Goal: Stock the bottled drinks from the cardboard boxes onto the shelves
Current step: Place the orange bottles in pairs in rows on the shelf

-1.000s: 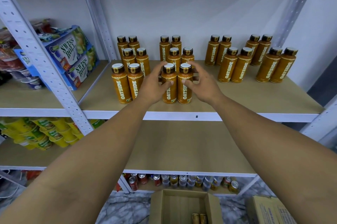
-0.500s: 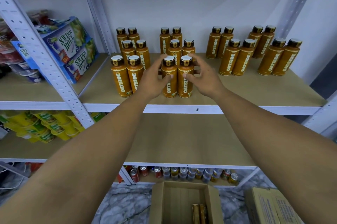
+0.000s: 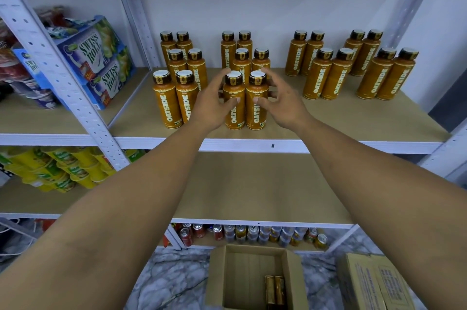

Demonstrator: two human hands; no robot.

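Two orange Oatside bottles stand side by side near the front edge of the upper shelf (image 3: pixel 341 120). My left hand (image 3: pixel 208 107) is cupped around the left bottle (image 3: pixel 235 119) with its thumb on the label. My right hand (image 3: pixel 286 105) wraps the right bottle (image 3: pixel 257 117) the same way. Both bottles rest upright on the shelf board, in front of two more pairs. Other groups of the same bottles stand to the left (image 3: pixel 166 105) and right (image 3: pixel 328 77). An open cardboard box (image 3: pixel 219 282) on the floor below holds two bottles (image 3: pixel 274 289).
A second, closed cardboard box (image 3: pixel 371 284) sits at the lower right. Swiss Roll cartons (image 3: pixel 93 57) fill the left bay, yellow packs (image 3: pixel 58 170) lie below them, and cans (image 3: pixel 252 234) line the bottom shelf. The middle shelf board (image 3: pixel 252 183) is bare.
The camera has shifted slightly, so the shelf sits higher in view. Both hands stay around the front pair, with the fingers a little looser than before.
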